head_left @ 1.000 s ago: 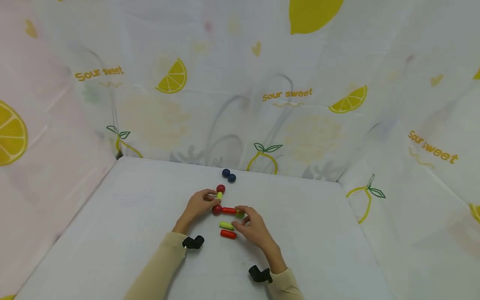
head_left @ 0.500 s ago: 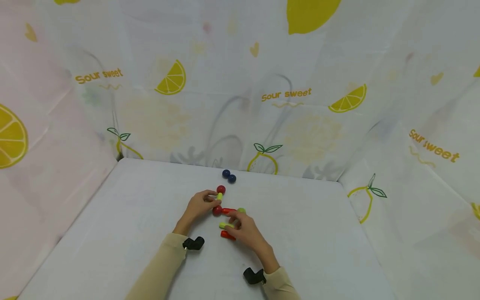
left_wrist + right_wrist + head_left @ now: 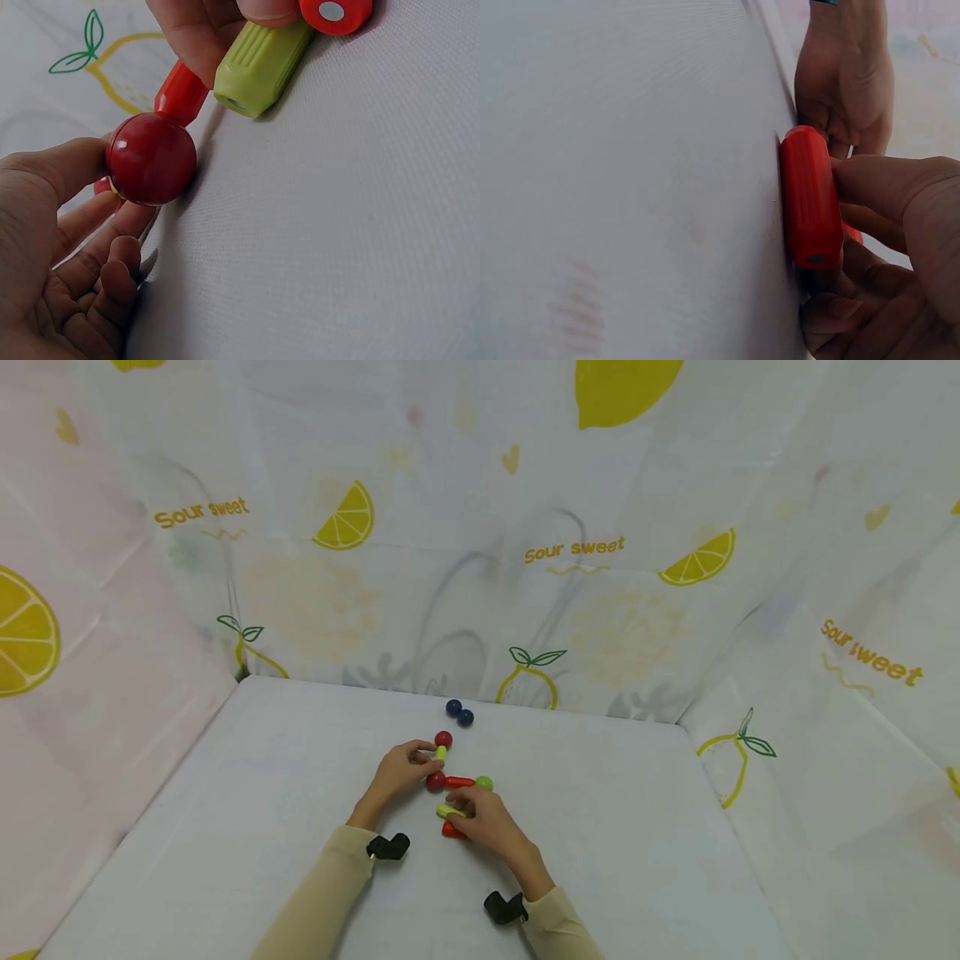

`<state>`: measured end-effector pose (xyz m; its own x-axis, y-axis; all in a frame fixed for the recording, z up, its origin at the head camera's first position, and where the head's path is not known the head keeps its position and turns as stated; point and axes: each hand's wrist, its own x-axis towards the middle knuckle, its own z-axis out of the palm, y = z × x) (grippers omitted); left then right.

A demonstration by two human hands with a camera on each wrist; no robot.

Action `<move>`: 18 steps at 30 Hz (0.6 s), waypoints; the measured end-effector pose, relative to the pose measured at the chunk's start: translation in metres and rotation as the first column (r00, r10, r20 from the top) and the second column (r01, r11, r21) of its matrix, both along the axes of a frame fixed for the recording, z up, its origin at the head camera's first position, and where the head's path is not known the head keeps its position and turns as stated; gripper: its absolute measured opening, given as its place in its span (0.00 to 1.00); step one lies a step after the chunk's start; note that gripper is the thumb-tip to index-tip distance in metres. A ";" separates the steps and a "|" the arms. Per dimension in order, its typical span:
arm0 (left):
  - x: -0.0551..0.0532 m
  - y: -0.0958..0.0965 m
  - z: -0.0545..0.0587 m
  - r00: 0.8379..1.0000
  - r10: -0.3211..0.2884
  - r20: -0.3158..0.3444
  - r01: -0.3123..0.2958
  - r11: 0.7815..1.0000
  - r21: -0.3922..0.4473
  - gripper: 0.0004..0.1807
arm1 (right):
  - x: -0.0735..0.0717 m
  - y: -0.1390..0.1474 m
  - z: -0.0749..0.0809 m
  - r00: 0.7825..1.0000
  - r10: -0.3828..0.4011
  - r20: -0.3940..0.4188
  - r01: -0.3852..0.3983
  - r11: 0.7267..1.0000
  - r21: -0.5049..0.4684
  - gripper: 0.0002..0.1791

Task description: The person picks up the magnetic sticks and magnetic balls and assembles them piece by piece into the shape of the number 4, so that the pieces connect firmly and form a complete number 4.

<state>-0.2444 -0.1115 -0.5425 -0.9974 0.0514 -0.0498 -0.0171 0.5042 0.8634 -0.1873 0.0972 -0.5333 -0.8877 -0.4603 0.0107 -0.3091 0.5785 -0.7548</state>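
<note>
My left hand [image 3: 401,770] pinches an upright-lying yellow-green magnetic stick [image 3: 441,752], which joins a far red ball [image 3: 443,739] to a nearer red ball [image 3: 152,159]. From the nearer ball a red stick [image 3: 459,782] runs right to a green ball [image 3: 484,783]. Just below this, my right hand [image 3: 491,822] holds a loose yellow-green stick [image 3: 262,66] between thumb and fingers. Another red stick [image 3: 810,199] lies on the table beside the right thumb, partly hidden by the hand in the head view.
Two dark blue balls [image 3: 459,712] sit together near the back of the white table [image 3: 615,827]. Lemon-printed cloth [image 3: 450,527] hangs behind and at both sides. A black wrist camera [image 3: 388,846] is strapped to the left sleeve, another [image 3: 505,908] to the right.
My right hand has come away from the green ball, down and left, and taken hold of the loose yellow-green stick. The left hand has stayed in place.
</note>
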 end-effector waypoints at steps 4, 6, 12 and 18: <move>0.000 0.001 0.001 1.000 0.001 0.003 -0.001 1.000 0.009 0.22 | -0.003 -0.002 0.001 1.000 0.020 -0.004 -0.020 0.999 0.036 0.10; 0.000 0.001 0.000 1.000 -0.001 -0.001 0.001 1.000 0.016 0.22 | -0.004 -0.003 0.002 1.000 0.028 -0.012 -0.028 0.999 0.047 0.09; 0.000 0.001 -0.001 1.000 -0.003 -0.007 0.003 1.000 0.020 0.21 | -0.003 -0.002 0.003 1.000 0.018 -0.008 -0.018 1.000 0.023 0.10; 0.001 0.000 0.000 1.000 -0.005 -0.011 0.005 1.000 0.009 0.22 | -0.002 0.003 0.009 1.000 -0.017 -0.001 0.017 1.000 -0.005 0.13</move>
